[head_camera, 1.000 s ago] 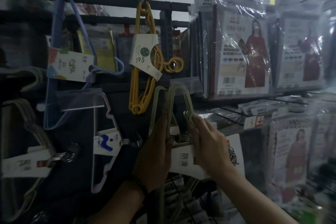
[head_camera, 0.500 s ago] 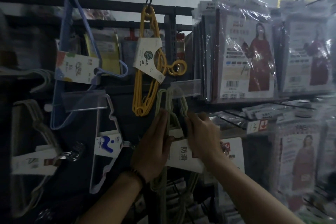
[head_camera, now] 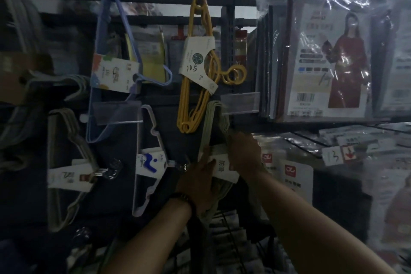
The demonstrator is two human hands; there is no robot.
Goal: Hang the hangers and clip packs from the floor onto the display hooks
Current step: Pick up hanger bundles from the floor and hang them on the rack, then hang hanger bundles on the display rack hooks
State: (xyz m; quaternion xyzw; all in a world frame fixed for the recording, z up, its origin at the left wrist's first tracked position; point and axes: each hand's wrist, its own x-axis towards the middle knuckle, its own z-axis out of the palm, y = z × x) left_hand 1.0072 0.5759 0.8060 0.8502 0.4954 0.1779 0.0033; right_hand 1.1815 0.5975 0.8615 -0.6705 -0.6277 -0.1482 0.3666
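A bundle of pale green hangers (head_camera: 211, 118) with a white paper label (head_camera: 222, 167) hangs upright against the dark display rack, its top bend just under a clear price strip. My left hand (head_camera: 198, 182) holds the bundle's left side by the label, fingers pointing up. My right hand (head_camera: 243, 151) grips the bundle's right arm a little higher. Whether the bundle sits on a hook is hidden. A yellow hanger pack (head_camera: 198, 69) hangs from a double wire hook right above.
A blue hanger pack (head_camera: 111, 69), a white hanger pack (head_camera: 149, 162) and beige hangers (head_camera: 64, 162) hang to the left. Plastic-wrapped garment packs (head_camera: 322, 55) fill the hooks on the right. Long wire hooks (head_camera: 311, 140) stick out toward me at the right.
Both hands and the green bundle sit slightly lower against the rack, and the view has moved closer. My right hand has slid down the bundle's right arm.
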